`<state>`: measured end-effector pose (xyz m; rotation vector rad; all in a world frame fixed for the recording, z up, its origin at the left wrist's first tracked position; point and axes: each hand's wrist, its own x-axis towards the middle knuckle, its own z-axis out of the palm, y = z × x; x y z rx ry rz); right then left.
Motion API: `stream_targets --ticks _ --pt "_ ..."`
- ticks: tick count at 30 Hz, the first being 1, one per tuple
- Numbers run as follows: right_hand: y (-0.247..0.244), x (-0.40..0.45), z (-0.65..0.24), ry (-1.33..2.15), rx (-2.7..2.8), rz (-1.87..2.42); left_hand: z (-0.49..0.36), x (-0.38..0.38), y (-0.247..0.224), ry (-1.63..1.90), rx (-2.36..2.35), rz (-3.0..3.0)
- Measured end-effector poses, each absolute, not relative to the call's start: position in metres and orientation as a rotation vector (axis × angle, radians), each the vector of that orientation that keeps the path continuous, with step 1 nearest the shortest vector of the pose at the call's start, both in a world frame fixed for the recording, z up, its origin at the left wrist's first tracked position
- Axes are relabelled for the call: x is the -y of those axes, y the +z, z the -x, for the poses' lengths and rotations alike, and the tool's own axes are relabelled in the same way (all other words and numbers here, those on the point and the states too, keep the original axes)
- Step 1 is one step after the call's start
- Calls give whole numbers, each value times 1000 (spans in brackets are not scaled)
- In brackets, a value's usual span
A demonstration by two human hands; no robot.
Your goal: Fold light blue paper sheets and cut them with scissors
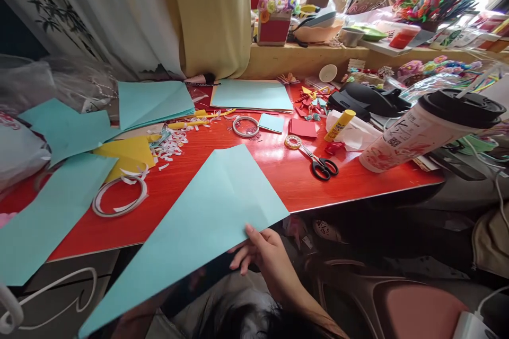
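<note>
A large light-blue sheet of paper (pixel 199 228), with slanted edges and faint creases, is held up over the table's front edge. My right hand (pixel 260 249) pinches its lower edge, thumb on top and the other fingers curled underneath. My left hand is mostly hidden behind the sheet; only a dim bit of forearm shows under the paper at lower left, so its fingers cannot be made out. Black-handled scissors (pixel 324 168) lie on the red table to the right of the sheet, their tips by a small tape roll (pixel 292 142).
Rolls of double-sided tape (pixel 119 196) and a yellow glue stick (pixel 340 125) lie on the red table (pixel 186 169). Blue paper stacks (pixel 252 95) sit at the back. A tall lidded cup (pixel 413 132) stands at right. Blue pieces (pixel 51 222) and paper scraps (pixel 170 145) cover the left.
</note>
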<state>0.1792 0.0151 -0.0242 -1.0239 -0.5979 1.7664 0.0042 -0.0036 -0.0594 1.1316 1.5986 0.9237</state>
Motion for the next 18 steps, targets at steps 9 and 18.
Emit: stream_targets --ticks 9,18 --pt "10 -13 -249 1572 1316 1559 -38 7 -51 821 -768 -825" --pt "0 -90 -368 -13 1693 2087 -81 5 -34 1137 -1207 -485"
